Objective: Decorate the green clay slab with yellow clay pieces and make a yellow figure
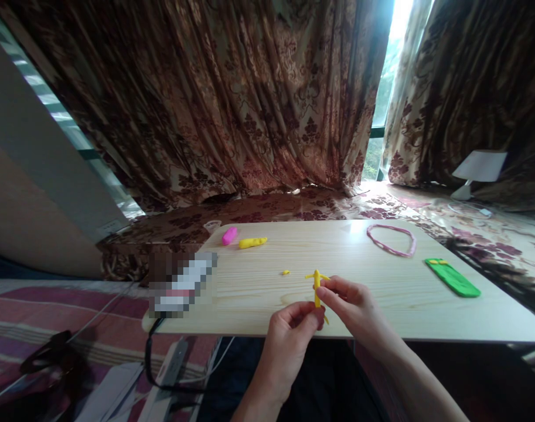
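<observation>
Between my two hands is a small yellow clay figure [317, 282], a slim upright stick with thin pieces jutting out near its top and another near its bottom. My left hand [296, 325] pinches its lower end. Fingers of my right hand [344, 299] close on its side, higher up. Just beyond, on the tabletop, lies a tiny yellow clay bit [286, 272]. Farther back are a yellow clay roll [252, 242] and a pink clay lump [229, 235]. My fingers hide part of the figure.
On the right of the pale wooden table [337, 240] lie a pink twisted loop [414, 246] and a flat green clay piece [454, 278] with yellow on one end. A pixelated object [186, 284] covers the left edge. A white lamp [480, 167] stands behind.
</observation>
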The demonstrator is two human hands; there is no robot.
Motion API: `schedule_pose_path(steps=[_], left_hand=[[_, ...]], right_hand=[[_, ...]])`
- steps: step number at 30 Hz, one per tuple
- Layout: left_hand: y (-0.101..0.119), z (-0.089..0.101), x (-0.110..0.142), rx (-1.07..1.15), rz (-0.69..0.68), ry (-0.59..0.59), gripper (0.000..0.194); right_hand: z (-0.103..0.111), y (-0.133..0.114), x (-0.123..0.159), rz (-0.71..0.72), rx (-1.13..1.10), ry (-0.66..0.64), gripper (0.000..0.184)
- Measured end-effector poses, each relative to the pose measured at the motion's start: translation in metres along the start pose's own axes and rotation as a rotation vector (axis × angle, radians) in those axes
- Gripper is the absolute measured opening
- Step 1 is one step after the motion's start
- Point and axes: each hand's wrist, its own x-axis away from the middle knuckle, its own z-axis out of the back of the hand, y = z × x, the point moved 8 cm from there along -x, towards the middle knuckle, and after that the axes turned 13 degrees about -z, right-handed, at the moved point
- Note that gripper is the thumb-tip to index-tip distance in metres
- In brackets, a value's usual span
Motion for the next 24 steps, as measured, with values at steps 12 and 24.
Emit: schedule_pose_path(steps=[12,24], left_hand=[[-0.0031,-0.0006,0.0027,-0.002,0.021,-0.06,0.022],[-0.0015,0.0014,0.0016,0.041,0.027,-0.007,0.022]], right_hand=[[-0.0044,0.003,-0.0025,-0.07,-0.061,-0.126,0.025],[-0.0058,0.0032,-0.0041,-0.067,-0.037,-0.109,0.023]])
